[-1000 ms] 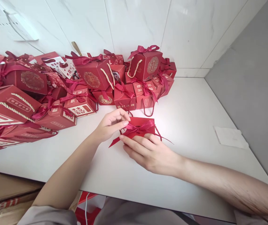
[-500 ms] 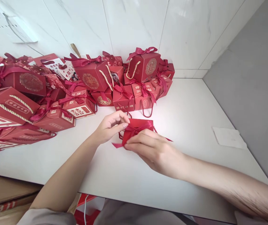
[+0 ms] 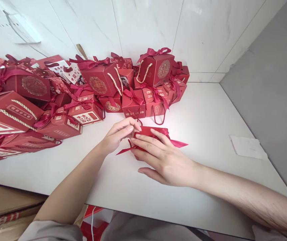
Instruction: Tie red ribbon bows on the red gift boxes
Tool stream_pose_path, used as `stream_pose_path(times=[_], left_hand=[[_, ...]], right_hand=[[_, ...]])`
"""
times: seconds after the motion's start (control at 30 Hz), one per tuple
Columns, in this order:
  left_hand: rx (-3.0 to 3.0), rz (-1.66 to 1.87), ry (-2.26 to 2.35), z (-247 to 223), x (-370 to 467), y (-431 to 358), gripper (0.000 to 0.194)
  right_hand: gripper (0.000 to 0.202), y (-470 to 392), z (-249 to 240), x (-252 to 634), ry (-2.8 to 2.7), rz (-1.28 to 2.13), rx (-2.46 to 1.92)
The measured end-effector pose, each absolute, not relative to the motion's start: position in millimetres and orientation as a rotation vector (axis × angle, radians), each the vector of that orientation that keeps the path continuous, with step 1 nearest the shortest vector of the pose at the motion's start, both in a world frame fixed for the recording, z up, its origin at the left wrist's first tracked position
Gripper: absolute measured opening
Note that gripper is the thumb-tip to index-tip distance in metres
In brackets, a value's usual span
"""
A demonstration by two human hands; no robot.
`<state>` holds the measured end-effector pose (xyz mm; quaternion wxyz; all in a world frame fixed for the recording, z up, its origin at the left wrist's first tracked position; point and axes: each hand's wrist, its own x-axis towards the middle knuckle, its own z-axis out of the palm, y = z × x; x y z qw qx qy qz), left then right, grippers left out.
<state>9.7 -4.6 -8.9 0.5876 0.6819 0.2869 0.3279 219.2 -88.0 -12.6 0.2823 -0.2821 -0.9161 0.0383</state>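
A small red gift box [image 3: 147,130] with a ribbon [image 3: 180,144] stands on the white table under my hands. My right hand [image 3: 158,154] lies across its top with the fingers spread, hiding most of the lid and the ribbon's middle. One ribbon tail sticks out at the right and another at the left. My left hand [image 3: 119,134] is at the box's left edge, its fingers curved and the thumb apart from their tips. It appears to hold nothing. Part of a red cord handle [image 3: 130,143] shows at the box's left side.
Red gift boxes with bows [image 3: 100,80] are piled along the tiled wall, from the far left to the middle. A white paper piece [image 3: 248,147] lies near the table's right edge. Cardboard boxes [image 3: 7,204] stand below at the lower left.
My right hand's fingers have gone from bunched at the box's front edge to spread over its top. The ribbon tails have shifted outward. My left hand has barely moved.
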Motion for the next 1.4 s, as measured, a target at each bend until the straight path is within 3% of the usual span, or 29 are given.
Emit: stream_pose_path(times=[0.13, 0.43, 0.77, 1.0, 1.1, 1.3, 1.4], left_hand=[[1.611, 0.729, 0.675, -9, 8, -4, 0.026], [2.040, 0.717, 0.763, -4, 11, -5, 0.016], [2.142, 0.718, 0.776, -1, 15, -10, 0.011], [2.256, 0.638, 0.818, 4, 17, -17, 0.016], [2.272, 0.581, 0.780, 8, 16, -18, 0.019], [2.230, 0.485, 0.819, 14, 14, -19, 0.034], [2.187, 0.506, 0.809, 13, 12, -18, 0.022]], right_hand=[[0.025, -86, -14, 221, -2.311, 0.107, -0.654], [0.036, -84, -11, 227, -2.144, 0.068, -0.514], [0.024, -88, -7, 226, -2.289, 0.017, -0.307], [0.019, -100, 3, 225, -2.381, 0.277, -0.205], [0.018, -95, 14, 234, -2.346, 0.448, -0.339], [0.016, -67, 21, 259, -2.232, 0.623, -1.093], [0.023, -66, 25, 265, -2.250, 0.704, -1.195]])
